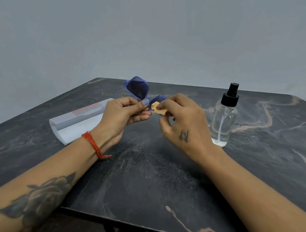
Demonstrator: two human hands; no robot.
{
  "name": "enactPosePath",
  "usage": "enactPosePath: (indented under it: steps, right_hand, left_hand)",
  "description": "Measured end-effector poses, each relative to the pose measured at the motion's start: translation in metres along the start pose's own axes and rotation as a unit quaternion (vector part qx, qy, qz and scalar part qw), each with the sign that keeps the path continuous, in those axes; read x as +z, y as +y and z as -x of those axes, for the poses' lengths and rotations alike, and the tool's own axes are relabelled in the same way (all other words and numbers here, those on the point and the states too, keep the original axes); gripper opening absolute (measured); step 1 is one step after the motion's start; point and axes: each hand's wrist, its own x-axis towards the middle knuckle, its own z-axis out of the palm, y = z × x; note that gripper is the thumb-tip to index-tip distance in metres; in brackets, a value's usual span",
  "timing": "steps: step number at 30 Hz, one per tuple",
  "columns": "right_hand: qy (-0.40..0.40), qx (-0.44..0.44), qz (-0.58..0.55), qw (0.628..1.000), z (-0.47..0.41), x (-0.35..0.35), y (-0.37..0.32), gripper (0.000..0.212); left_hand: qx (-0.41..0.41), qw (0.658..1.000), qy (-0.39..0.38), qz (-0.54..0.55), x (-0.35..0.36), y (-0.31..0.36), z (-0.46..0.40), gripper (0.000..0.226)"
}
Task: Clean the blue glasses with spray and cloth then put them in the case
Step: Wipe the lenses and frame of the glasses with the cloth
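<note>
Blue glasses (139,89) are held up in the air above the dark tabletop (161,173), a little way in front of the person. They are tilted, so one lens is up high on the left and the other lens is lower, between the two hands. The left hand (124,113) holds the glasses near the middle, with its thumb and curled fingers (142,114) pinching the frame. The thumb nail is painted light blue. The right hand (184,119) pinches a small orange cloth (158,109) and presses it on the lower lens. Its fingers are curled tight around the cloth, so most of the cloth is hidden. The right hand looks a bit blurry. A small dark mark is drawn on the back of it. The left wrist has a red thread band (94,144), and the left arm has a big flower drawing on it. Just to the right of the right hand, a clear spray bottle (223,119) with a black top stands up straight on the tabletop. To the left, behind the left hand, a light grey case (76,123) lies on the tabletop with red writing on it. I cannot tell if the case is open or closed. The tabletop looks like dark stone with pale wavy lines. Behind it is a plain grey wall (157,31).
</note>
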Motion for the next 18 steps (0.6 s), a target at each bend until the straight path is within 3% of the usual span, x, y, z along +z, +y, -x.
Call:
enactPosePath:
  steps: [8,13,18]
  right_hand:
    - [0.022,-0.006,-0.006,1.0,-0.0054,0.0009,0.0011,0.027]
    - [-0.015,-0.042,-0.012,0.999,-0.0008,0.0037,0.0013,0.022]
    - [-0.017,-0.006,-0.007,1.0,0.0004,0.0011,0.0085,0.016]
  left_hand:
    - [0.011,1.0,-0.004,-0.012,0.0005,0.0004,0.0017,0.009]
    - [0.01,1.0,0.01,-0.001,0.0011,0.0001,0.0017,0.01]
    - [0.006,1.0,0.019,0.003,-0.0003,0.0,-0.0001,0.011]
